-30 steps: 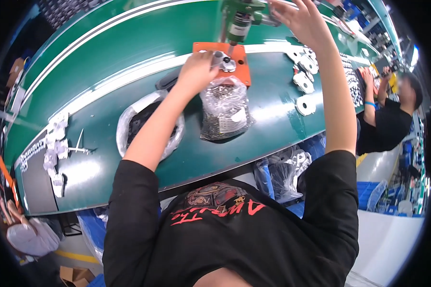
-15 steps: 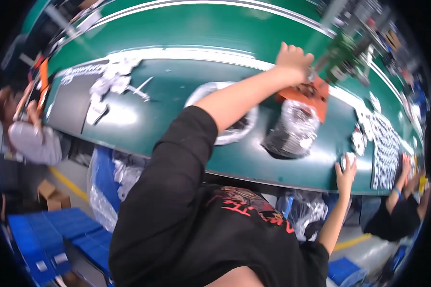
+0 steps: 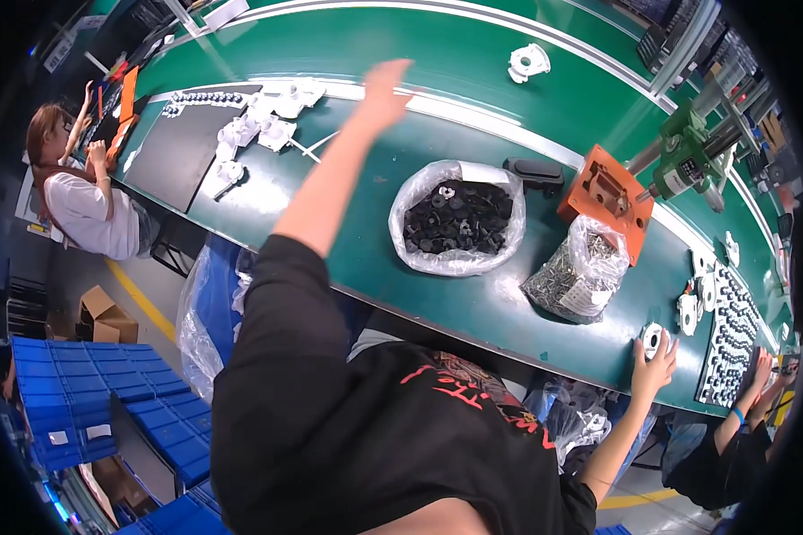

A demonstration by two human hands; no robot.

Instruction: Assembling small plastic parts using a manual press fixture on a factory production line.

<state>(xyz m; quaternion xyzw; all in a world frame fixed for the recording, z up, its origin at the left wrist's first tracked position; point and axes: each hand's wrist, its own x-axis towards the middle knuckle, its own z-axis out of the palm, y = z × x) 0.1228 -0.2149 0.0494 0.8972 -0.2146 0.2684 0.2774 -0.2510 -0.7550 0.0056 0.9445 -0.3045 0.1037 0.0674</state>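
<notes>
My left hand [image 3: 387,96] reaches over the table's far edge beside the green conveyor belt, slightly blurred, fingers apart with nothing visible in them. At the table's near right, my right hand [image 3: 654,367] has its fingers round a white round plastic part [image 3: 652,336] with a dark centre hole. Between the hands stand a lined tub of small black parts [image 3: 459,218] and a clear bag of metal screws [image 3: 569,276]. Behind the bag is an orange fixture block [image 3: 605,198] under a green drill-like machine [image 3: 684,153]. A similar white part [image 3: 529,62] lies on the belt.
White parts [image 3: 257,125] pile up at left near a dark board [image 3: 183,147]. A black object [image 3: 535,171] sits behind the tub. At right lies a tray of small dark-and-white pieces [image 3: 732,334]. Co-workers are at both sides; blue crates [image 3: 107,374] stand at lower left.
My left hand has moved left, away from the orange block, and its fingers have spread. A white part now shows on the belt. The right hand stays at its part; the view has shifted.
</notes>
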